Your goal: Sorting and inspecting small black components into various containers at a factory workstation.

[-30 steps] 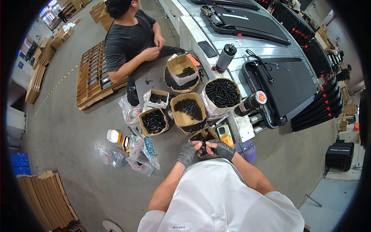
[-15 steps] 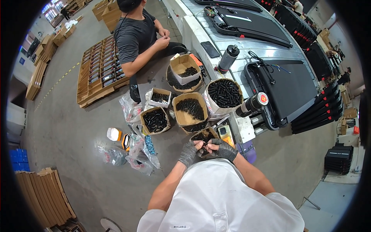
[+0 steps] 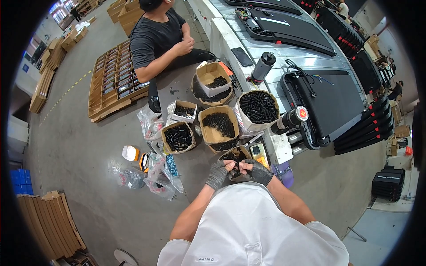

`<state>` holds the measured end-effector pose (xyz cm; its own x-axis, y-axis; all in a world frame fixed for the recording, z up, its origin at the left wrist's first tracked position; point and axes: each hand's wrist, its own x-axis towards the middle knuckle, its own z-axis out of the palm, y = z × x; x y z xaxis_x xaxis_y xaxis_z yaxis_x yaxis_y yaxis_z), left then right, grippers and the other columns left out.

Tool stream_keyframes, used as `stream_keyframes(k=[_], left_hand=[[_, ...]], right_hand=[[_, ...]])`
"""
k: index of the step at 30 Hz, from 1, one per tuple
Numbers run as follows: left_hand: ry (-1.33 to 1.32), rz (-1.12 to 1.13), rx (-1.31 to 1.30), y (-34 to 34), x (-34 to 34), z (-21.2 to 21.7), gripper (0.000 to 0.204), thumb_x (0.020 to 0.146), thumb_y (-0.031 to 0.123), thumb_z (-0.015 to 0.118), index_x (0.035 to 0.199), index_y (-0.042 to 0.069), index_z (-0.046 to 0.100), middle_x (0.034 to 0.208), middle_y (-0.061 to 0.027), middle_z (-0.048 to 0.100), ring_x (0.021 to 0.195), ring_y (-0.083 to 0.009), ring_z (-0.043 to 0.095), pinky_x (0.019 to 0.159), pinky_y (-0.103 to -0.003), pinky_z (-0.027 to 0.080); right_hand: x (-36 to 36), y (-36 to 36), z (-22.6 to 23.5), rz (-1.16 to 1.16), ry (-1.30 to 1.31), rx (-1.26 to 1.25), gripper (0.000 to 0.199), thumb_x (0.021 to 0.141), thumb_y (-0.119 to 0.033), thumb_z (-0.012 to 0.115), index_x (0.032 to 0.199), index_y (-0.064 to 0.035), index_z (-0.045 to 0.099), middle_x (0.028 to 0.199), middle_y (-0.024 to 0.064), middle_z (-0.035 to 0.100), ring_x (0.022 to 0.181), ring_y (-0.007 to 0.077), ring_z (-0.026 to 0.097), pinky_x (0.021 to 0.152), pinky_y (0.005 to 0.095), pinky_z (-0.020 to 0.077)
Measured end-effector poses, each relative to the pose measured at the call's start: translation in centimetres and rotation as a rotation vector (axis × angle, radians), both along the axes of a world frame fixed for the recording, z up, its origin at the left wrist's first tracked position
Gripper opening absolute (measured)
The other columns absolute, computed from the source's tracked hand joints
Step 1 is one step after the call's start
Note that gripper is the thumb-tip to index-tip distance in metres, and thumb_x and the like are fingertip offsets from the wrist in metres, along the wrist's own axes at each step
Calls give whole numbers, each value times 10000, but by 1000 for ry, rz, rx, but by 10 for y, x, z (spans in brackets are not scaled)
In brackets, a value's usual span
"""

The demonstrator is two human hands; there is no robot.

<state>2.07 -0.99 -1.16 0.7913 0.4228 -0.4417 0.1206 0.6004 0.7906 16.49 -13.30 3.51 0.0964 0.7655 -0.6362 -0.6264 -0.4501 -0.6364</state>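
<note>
My left hand and my right hand, both in grey fingerless gloves, meet close in front of my white shirt. On each, thumb and fingertips are pinched together; anything between them is too small to make out. Just beneath the fingertips is an open cardboard box of small dark parts, partly hidden by my hands. Beyond it stands a larger carton with black bolts inside. To its left sits another box of black bolts, and to its right a white-sided box heaped with black screws.
A co-worker in a dark shirt sits across the grey table. On the right runs a roller conveyor carrying black flat machine bases and two cylindrical power tools. Plastic bags and a blue packet lie left.
My fingertips have drawn slightly apart, staying over the small box. The co-worker's hands have come together lower, near the body, and the head has turned a little. The boxes have stayed put.
</note>
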Motion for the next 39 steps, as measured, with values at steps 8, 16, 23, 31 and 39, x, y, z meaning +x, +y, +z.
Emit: stream_keyframes(k=[8, 16, 23, 31, 39], left_hand=[[65, -54, 109, 1, -3, -12, 248, 892, 221, 627, 1004, 3, 666, 851, -40, 685, 785, -123, 613, 728, -275, 490], [34, 1, -124, 3, -6, -11, 284, 895, 274, 624, 1020, 20, 648, 829, -25, 664, 718, -107, 574, 647, -244, 464], [-25, 45, -198, 4, -6, -3, 294, 918, 277, 590, 1074, 29, 616, 887, -34, 660, 744, -110, 580, 658, -249, 475], [-65, 77, -80, 2, -4, -9, 225, 911, 180, 600, 1056, 10, 617, 905, -82, 667, 818, -149, 614, 764, -279, 496], [-69, 92, -21, 2, -2, 1, 223, 887, 172, 636, 1035, 7, 610, 900, -82, 665, 836, -156, 618, 781, -290, 503]], right_hand=[[-1, 13, 14, 99, -368, -142, 276, 874, -318, 579, 769, -63, 586, 630, -8, 507, 533, 94, 431, 503, 226, 349], [9, -1, 4, -21, 134, 40, 377, 916, -322, 484, 1060, 12, 584, 874, 78, 621, 801, 149, 589, 701, 266, 475], [9, -10, 1, -49, 193, 148, 367, 909, -164, 519, 1219, 30, 489, 1012, 124, 627, 877, 185, 610, 764, 294, 503], [-2, -2, -2, -12, -91, 95, 253, 889, -221, 600, 1029, -21, 537, 884, 69, 640, 761, 136, 592, 693, 256, 484], [-10, 4, -6, -78, -176, -51, 231, 867, -249, 646, 935, -36, 589, 819, 24, 620, 744, 117, 576, 664, 249, 465]])
